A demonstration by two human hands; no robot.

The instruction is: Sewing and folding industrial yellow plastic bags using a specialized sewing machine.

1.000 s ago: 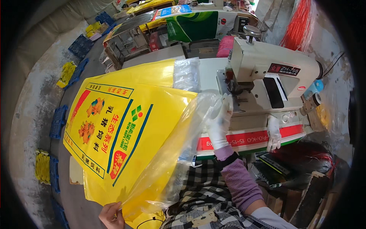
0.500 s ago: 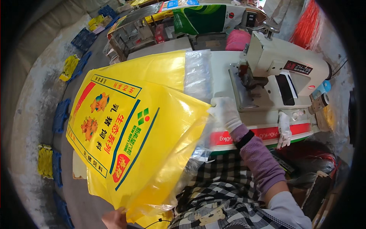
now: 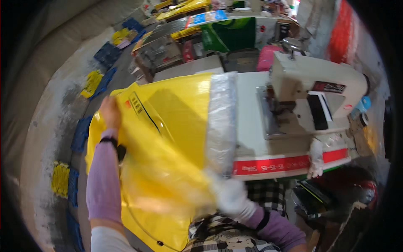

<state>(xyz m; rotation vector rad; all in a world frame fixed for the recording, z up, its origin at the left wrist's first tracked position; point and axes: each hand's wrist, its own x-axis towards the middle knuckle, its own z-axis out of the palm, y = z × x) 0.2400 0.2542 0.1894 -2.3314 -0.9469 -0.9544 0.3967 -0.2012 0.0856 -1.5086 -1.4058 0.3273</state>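
Note:
A yellow plastic-woven sack (image 3: pixel 163 172) is lifted and folding over, smeared by motion. My bare left hand (image 3: pixel 110 112) is closed on its far left edge. At the sack's near right side is my right hand (image 3: pixel 230 195) in a white glove; its fingers are blurred, but the sack's edge follows it. Underneath, another yellow sack (image 3: pixel 189 94) lies flat on the table, its clear plastic liner (image 3: pixel 221 117) sticking out at the right. A white sewing machine (image 3: pixel 310 80) stands to the right of the liner.
A white glove (image 3: pixel 317 157) hangs at the table's front edge, and a dark phone (image 3: pixel 317 111) lies against the machine. Red strands (image 3: pixel 340 38) hang at the back right. Blue crates (image 3: pixel 80 134) and yellow bundles (image 3: pixel 61 178) line the left wall. A pink bundle (image 3: pixel 267 58) sits behind the machine.
My left hand has gone from the sack's near end to its far left edge. My right hand has moved toward me with the sack's edge, folding the printed face over. The view has shifted.

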